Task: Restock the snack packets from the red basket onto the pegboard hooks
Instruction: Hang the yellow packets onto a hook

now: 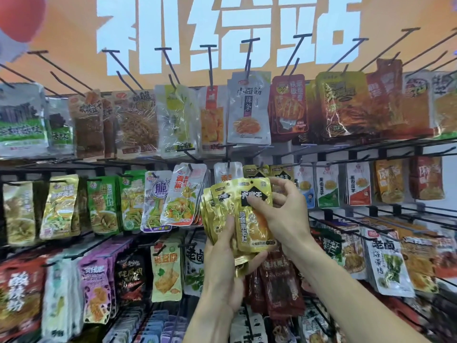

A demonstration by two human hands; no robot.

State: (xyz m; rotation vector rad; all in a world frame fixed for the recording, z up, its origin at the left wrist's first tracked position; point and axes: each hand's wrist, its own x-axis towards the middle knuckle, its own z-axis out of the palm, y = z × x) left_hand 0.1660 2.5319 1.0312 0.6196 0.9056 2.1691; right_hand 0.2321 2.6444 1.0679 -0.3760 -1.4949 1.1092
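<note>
Fingers (257, 203) of the right hand (284, 216) pinch the front shiny gold foil snack packet (256, 219), peeling it from the fanned gold stack (217, 214) the left hand (222, 258) grips from below. Best to line its punched top hole with the black wire hook (261, 169) just above, already carrying matching gold packets. Around it, a crowded black pegboard rack (385, 151) sits under an orange sign (74, 40).

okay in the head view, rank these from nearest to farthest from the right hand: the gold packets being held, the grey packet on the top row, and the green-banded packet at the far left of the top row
1. Gold packets: pinched in the right hand, touching it.
2. Grey packet: top row, above the hand and slightly left.
3. Green-banded packet: far left end of the top row.
</note>
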